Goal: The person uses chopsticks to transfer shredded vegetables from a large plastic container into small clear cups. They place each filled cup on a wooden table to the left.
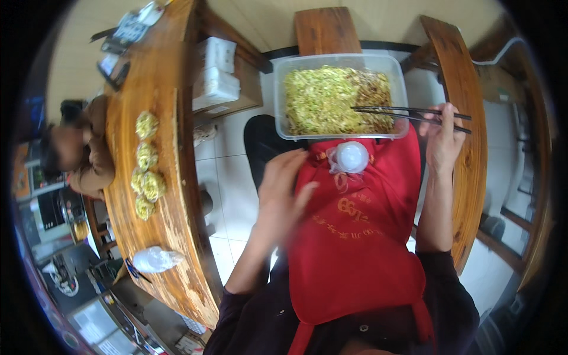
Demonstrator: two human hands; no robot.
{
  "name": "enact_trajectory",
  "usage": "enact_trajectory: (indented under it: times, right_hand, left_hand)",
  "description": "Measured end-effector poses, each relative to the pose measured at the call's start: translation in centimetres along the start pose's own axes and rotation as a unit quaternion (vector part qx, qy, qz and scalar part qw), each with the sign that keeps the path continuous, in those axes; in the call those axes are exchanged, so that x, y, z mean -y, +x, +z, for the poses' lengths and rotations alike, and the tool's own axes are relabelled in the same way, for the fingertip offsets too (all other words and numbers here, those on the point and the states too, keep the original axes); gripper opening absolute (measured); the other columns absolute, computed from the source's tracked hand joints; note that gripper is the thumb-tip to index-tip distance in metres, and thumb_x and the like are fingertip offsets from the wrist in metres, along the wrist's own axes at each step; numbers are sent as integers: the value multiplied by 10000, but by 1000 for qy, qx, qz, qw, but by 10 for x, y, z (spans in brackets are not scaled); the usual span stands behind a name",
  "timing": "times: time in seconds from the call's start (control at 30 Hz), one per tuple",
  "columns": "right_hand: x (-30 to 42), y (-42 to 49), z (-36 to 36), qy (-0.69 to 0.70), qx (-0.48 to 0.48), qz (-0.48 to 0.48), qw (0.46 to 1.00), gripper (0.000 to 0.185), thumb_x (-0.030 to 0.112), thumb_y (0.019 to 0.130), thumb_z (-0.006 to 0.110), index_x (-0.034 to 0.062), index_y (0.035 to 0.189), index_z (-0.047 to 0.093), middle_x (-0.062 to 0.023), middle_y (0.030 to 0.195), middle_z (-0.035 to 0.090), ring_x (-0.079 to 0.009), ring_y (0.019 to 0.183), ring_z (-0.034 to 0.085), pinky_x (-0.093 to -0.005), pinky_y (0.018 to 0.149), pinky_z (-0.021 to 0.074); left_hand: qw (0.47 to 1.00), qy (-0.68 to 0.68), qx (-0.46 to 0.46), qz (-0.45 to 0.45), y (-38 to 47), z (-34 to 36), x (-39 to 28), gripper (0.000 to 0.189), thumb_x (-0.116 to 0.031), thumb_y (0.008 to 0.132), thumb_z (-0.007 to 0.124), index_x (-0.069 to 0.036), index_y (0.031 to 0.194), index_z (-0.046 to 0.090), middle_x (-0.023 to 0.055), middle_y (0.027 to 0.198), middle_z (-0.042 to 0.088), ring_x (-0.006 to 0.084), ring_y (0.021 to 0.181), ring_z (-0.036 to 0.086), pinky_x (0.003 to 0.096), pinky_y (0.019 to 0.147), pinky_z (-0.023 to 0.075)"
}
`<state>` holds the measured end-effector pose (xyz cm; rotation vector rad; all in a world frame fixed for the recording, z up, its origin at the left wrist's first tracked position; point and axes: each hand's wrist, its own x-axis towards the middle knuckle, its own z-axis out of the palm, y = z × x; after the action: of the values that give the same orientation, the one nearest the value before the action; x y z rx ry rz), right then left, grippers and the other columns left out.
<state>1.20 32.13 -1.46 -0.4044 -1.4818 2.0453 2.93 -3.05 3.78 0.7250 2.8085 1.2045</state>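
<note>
A clear plastic tub (279,95) before me holds a heap of shredded yellow-green food (324,97), browner toward its right side. My right hand (446,137) grips a pair of dark chopsticks (412,109), their tips over the shredded food. Between the tub and me, a round whitish cup or container (353,156) with thin clear plastic around it rests on my red apron (350,266). My left hand (284,177), blurred, hovers left of that container with thumb and fingers apart and nothing in it.
On the wooden table (164,230) at left stand several small portions of yellow-green food (147,155) in clear wrapping, a plastic bag (155,259) and scissors (135,268). A person (84,151) sits beyond it. Wooden benches (328,31) stand ahead and at right; boxes (222,75) sit on the floor.
</note>
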Motion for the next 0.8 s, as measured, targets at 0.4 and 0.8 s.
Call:
enact_trajectory:
  times: [0.4,0.8]
  right_hand:
    - [2,-12,-35,-60,-39,12,997,312,255,1088,540,-28,981,619,-129,801,663,-155,576,611,-274,533,509]
    - [-57,40,48,-274,56,-3,960,274,213,1066,584,-42,1073,685,-95,874,718,-134,676,686,-249,595,532]
  left_hand:
    - [987,20,124,103,51,76,0,672,-117,780,830,-39,1388,554,185,1373,560,375,1265,557,439,1028,502]
    - [803,-555,-30,-214,11,48,36,639,-289,993,687,-25,1499,398,190,1365,590,330,1232,627,450,1039,529]
